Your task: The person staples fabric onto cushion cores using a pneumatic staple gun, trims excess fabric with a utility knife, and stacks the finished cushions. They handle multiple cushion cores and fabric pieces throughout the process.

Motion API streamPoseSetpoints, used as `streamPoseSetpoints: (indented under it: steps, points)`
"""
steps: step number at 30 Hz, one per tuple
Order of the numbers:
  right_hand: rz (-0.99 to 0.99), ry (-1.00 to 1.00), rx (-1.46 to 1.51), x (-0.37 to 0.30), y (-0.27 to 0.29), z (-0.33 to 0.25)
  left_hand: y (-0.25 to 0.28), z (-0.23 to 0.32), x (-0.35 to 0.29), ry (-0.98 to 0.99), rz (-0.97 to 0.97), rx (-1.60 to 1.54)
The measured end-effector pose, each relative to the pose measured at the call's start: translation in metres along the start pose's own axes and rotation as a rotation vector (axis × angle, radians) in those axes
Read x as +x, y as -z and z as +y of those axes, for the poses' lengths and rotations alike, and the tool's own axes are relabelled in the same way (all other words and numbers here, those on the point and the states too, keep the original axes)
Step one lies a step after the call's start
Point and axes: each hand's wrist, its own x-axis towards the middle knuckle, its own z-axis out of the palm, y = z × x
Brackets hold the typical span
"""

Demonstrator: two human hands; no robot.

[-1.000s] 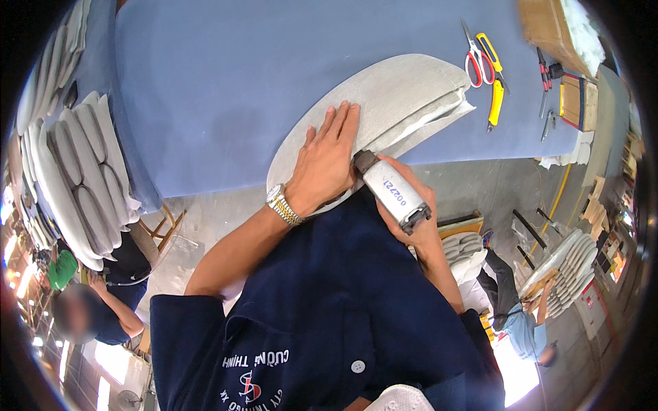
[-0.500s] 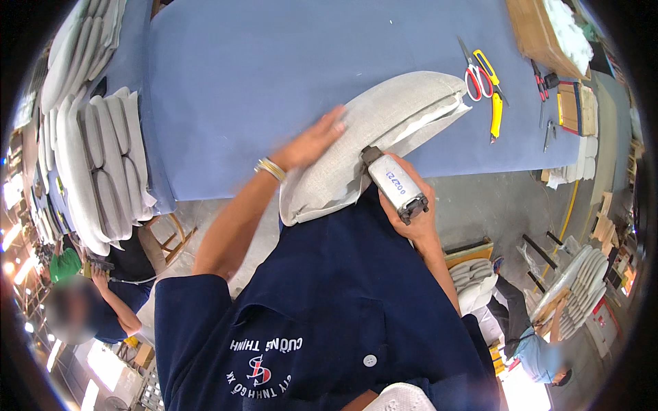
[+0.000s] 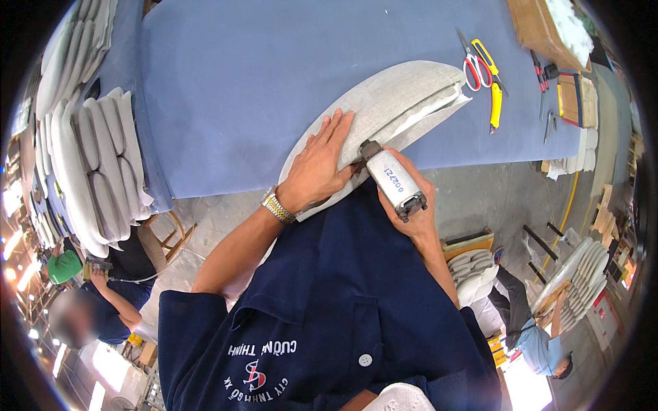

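Your left hand (image 3: 319, 163) lay flat on grey cushion (image 3: 392, 97) | right hand (image 3: 417, 198) gripped staple gun (image 3: 393, 176) | clearance from its nose likely mattered

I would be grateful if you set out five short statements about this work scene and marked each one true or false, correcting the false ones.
1. The left hand rests palm down on the grey padded piece. True.
2. The right hand is empty. False: it grips a silver tool with a black nose.
3. Scissors with red-and-white handles lie on the blue table. True.
4. The scissors lie to the left of the padded piece. False: they lie by its right end.
5. More grey padded pieces are piled at the left of the view. True.
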Motion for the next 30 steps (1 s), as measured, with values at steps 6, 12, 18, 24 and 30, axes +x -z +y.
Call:
streamPoseSetpoints:
  steps: [6, 12, 18, 24, 30]
  points:
    - [-0.080, 0.015, -0.032, -0.005, 0.008, 0.001, -0.002, 0.007, -0.003, 0.063, 0.023, 0.058]
    - [-0.140, -0.062, -0.013, -0.003, 0.011, -0.004, -0.002, 0.008, -0.006, 0.055, 0.051, 0.082]
    - [-0.143, -0.117, -0.025, 0.006, 0.007, -0.017, -0.011, 0.004, -0.003, 0.021, 0.096, 0.113]
    - [-0.114, -0.138, -0.037, -0.003, 0.003, -0.015, -0.009, 0.005, -0.006, 0.027, 0.096, 0.105]
    - [-0.144, -0.038, -0.052, -0.006, 0.005, -0.014, -0.006, 0.006, -0.005, 0.022, 0.082, 0.107]
